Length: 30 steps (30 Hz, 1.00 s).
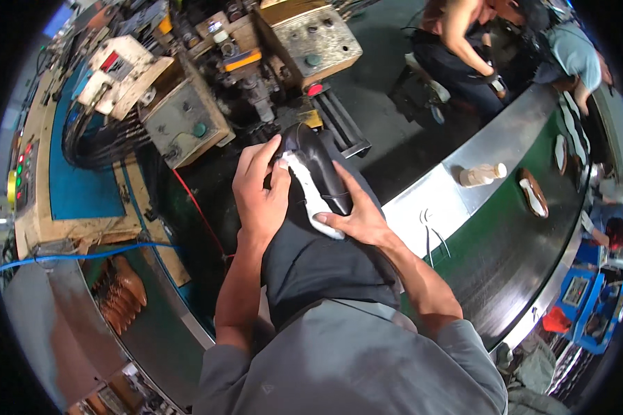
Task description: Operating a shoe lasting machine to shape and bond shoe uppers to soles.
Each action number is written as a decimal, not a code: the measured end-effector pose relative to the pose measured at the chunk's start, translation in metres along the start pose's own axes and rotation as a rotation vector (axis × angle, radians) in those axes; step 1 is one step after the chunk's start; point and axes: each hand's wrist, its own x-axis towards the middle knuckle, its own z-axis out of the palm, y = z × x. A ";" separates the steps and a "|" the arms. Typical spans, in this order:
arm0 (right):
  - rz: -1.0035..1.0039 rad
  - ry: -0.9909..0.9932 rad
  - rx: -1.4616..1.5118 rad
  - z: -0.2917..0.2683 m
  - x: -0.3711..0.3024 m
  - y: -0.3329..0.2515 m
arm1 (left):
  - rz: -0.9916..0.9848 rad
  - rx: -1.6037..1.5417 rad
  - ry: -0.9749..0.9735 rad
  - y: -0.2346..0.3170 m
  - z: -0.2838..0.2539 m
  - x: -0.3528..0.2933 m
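Note:
A black leather shoe upper (317,160) with a white underside lies over my lap, tilted, its rounded toe pointing away from me. My left hand (259,194) grips the toe end from the left, thumb and fingertips pinched at the ragged white edge. At the near end, my right hand (367,218) holds the heel. Its thumb presses on the white underside, and a finger stretches along the black side. What fills the upper is hidden.
Ahead stands a machine with a control box (318,45) and hoses. On the right, a green conveyor (491,263) carries a bottle (482,175) and a brown shoe (533,194). Brown shoes (123,294) lie at left. Two people (457,41) work at far right, near blue crates (595,315).

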 end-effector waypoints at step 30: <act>-0.233 -0.053 -0.342 0.027 0.035 0.028 | -0.161 -0.444 -0.245 -0.005 -0.036 -0.042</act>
